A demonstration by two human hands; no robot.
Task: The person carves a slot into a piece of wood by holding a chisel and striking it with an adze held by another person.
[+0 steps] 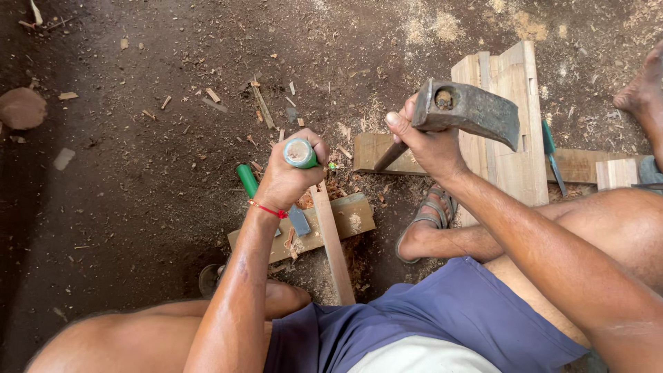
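Note:
My left hand [289,174] is closed around a green-handled chisel [300,152], held upright over a narrow wooden strip [333,245]. The strip lies across a wider wooden block [349,215] on the dirt floor. My right hand [428,141] grips a hatchet just under its dark metal head [469,112], raised above and to the right of the chisel's top. A red thread circles my left wrist. A second green-handled chisel [246,179] lies on the block beside my left hand.
Stacked pale boards [514,124] lie to the right over a long beam [373,148], with a teal-handled tool [551,155] on them. My sandalled foot [428,221] rests near the block. Wood chips and sawdust cover the floor. Another person's foot [642,90] is at the right edge.

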